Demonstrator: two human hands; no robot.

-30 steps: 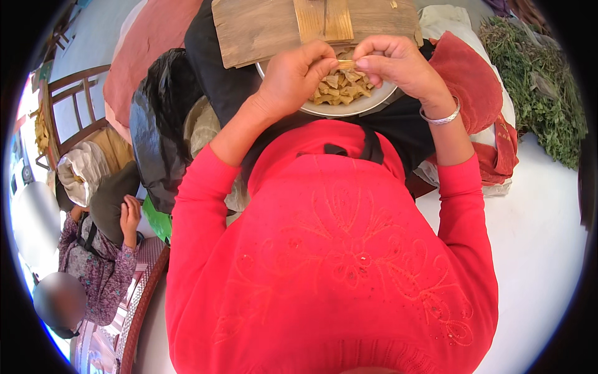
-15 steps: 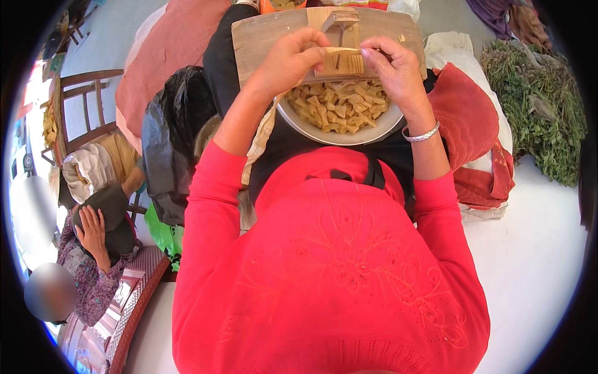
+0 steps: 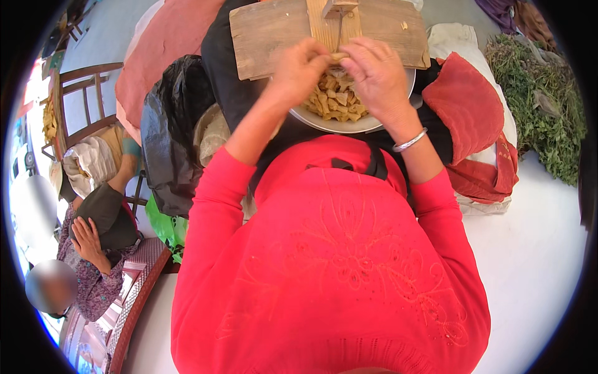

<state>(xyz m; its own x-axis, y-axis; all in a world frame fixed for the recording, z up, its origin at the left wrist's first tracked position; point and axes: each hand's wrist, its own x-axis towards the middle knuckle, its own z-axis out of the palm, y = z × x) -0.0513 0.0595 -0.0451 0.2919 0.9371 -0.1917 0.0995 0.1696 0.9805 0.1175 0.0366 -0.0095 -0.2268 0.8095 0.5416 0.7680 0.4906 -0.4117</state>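
My left hand (image 3: 301, 73) and my right hand (image 3: 379, 76) meet over the near edge of a wooden board (image 3: 268, 38). Their fingertips pinch a short yellow-brown strip (image 3: 338, 56), mostly covered by the fingers. Just beyond it, a thin upright metal blade (image 3: 340, 34) runs up to a small wooden block (image 3: 340, 5) on the board. Below my hands, a pale bowl (image 3: 349, 129) on my lap is filled with chopped yellow-brown pieces (image 3: 335, 103); my hands and the board hide parts of it.
A black plastic bag (image 3: 174, 143) stands at my left beside a green bag (image 3: 167, 227). Red cloth (image 3: 467, 106) lies over a white sack at my right, with a heap of green plants (image 3: 532, 106) beyond. Another person's hand (image 3: 89, 240) rests at the far left.
Both hands have moved closer together and lower over the bowl. The strip, stretched out between them before, is now mostly hidden in the fingers. The board has shifted slightly upward in view.
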